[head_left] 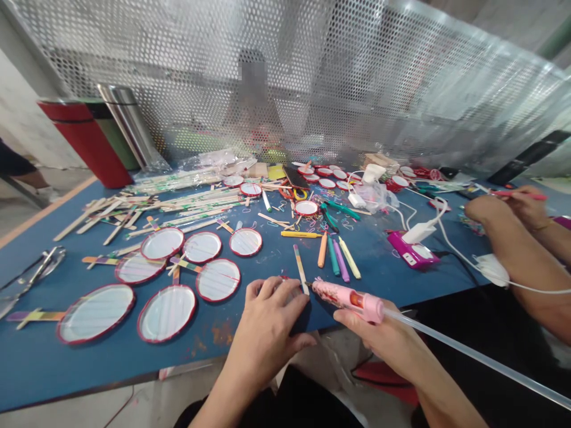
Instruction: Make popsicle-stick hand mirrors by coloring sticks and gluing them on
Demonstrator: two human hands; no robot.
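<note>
My right hand (379, 339) is wrapped round a pink hot glue gun (350, 299), a long clear glue stick (473, 351) trailing from its back end. The nozzle meets the near end of a coloured craft stick (300, 267) on the table. Beside that stick, my left hand (272, 315) has its fingers curled down at the table edge; whatever the fingertips hold is hidden. To the left lie several round white discs with red rims (166, 313), most with craft-stick handles crossed by a short piece. Several markers (341, 260) lie just beyond the glue gun.
Loose craft sticks (107, 214) are heaped at the back left near a red bottle (89, 142) and a steel bottle (129, 122). A purple power strip (413, 249) with white cables sits right. Another person's arm (513, 244) reaches in there. Glasses (38, 267) lie far left.
</note>
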